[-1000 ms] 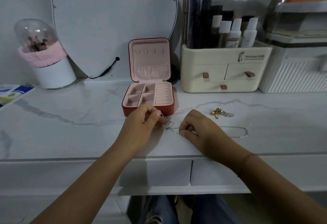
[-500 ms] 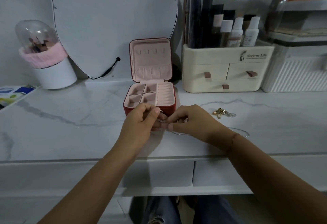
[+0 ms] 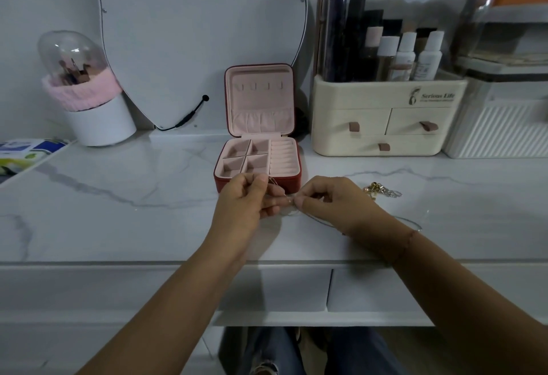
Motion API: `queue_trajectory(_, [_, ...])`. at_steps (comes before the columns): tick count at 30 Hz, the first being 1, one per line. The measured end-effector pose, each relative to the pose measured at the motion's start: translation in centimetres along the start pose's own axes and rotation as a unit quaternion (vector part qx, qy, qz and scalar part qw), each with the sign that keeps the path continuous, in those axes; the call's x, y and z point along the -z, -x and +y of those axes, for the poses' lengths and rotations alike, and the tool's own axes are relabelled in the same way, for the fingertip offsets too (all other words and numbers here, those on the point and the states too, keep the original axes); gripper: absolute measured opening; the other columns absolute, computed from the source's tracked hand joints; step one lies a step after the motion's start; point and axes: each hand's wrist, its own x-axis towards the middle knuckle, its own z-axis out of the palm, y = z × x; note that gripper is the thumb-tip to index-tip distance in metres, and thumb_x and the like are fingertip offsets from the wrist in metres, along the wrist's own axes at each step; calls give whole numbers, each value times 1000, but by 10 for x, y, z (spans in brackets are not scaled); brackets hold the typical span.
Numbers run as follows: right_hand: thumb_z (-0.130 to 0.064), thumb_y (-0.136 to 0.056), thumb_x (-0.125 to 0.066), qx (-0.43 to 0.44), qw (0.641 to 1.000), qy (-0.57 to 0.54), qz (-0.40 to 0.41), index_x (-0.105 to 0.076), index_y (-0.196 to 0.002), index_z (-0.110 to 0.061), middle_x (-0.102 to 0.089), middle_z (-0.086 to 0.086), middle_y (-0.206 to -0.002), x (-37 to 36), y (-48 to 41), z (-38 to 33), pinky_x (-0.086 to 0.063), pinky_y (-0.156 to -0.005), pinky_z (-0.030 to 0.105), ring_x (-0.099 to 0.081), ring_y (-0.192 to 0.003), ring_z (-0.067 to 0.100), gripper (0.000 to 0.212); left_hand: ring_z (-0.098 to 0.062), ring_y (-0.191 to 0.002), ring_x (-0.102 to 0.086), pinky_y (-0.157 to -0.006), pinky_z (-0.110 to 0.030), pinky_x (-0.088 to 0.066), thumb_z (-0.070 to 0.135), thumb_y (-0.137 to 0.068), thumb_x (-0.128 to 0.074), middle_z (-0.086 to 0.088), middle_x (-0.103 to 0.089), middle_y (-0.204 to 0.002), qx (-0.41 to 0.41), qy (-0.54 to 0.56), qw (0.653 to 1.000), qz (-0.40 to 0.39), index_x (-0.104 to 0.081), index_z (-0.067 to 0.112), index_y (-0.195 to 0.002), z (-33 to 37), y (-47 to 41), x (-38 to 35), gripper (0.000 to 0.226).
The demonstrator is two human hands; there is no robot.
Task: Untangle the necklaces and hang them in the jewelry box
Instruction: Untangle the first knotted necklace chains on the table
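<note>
A red jewelry box (image 3: 292, 182) with pink lining stands open at the back middle, its lid upright and showing small hooks. Just in front of it my left hand (image 3: 247, 201) and my right hand (image 3: 332, 201) pinch a thin silver necklace (image 3: 413, 223) between fingertips, nearly touching each other. The chain trails to the right over the marble top behind my right wrist. A small tangle of gold and silver jewelry (image 3: 381, 190) lies to the right of my right hand.
A cream cosmetics organizer (image 3: 382, 121) with drawers stands right of the box, a white ribbed container (image 3: 504, 131) beyond it. A mirror (image 3: 195, 33) leans on the wall. A brush holder (image 3: 89, 99) with a pink band stands far left.
My right hand has moved left from the tabletop chain up to my left hand. Both now pinch the necklace together, slightly raised.
</note>
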Motion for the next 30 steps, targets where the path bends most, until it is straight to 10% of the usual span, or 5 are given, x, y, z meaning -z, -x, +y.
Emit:
queue_trajectory(9, [-19,-93,-55,29,999,0,34,-63,-84,-14,-64,-2,-81,22,-10,-21,-48,-72,19,-59,-76,9,13,-15,-53,-62,-68,-29,-51,20,-103,-29,-4,-67,-60,43,96,994,-25,-59,2,-107,8,-3,-28,35])
queue_trajectory(17, [-9,-96,-48,17,988,-156,5,-59,-92,-3,-68,9,-80,48,-15,-47,-55,-79,22,-67,-78,15,14,-7,-41,-26,-44,-21,-22,25,-102,-35,2,-41,-51,37,139,989,-20,-47,15,-71,27,-2,-39,35])
queue_trajectory(30, [-14,-95,-52,8,1000,-26,3,-61,-87,-8,-51,4,-69,56,-22,-70,-37,-51,16,-41,-52,3,13,-3,-39,-32,-41,-18,-27,26,-82,-69,16,-42,-41,-39,23,999,-3,-70,23,-84,32,-1,-31,3])
